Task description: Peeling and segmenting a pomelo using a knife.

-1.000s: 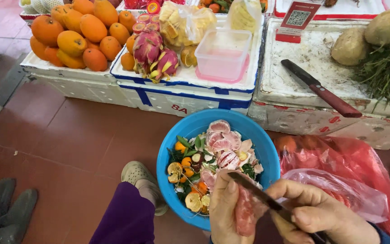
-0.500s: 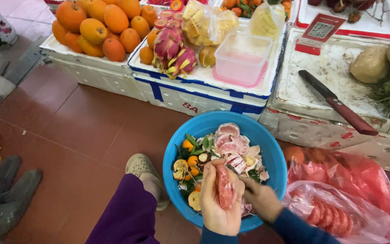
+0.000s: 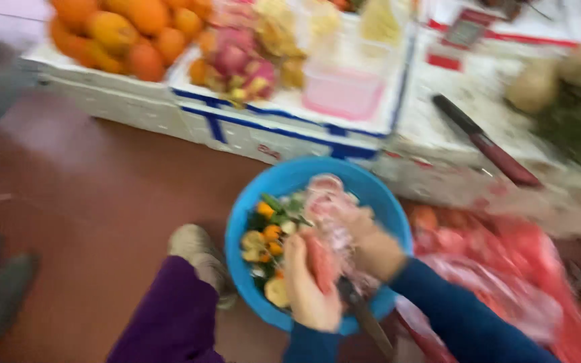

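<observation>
The pink fruit piece [image 3: 320, 261] sits gripped in the left hand [image 3: 309, 289] over the blue bowl [image 3: 284, 181] of peelings. The right hand [image 3: 370, 245], just beside it, is closed, apparently on a knife [image 3: 366, 317]. Peeling looks underway; the next stroke needs a steady, shallow blade. Oranges [image 3: 126, 30] lie well beyond the bowl.

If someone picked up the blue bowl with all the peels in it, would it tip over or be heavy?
The blue bowl looks like thin plastic, so it is probably light. It is wide and shallow, so it likely won't tip easily. The peels heaped inside might slide about if it tilts. The picture is blurry, so this is a guess.
</observation>
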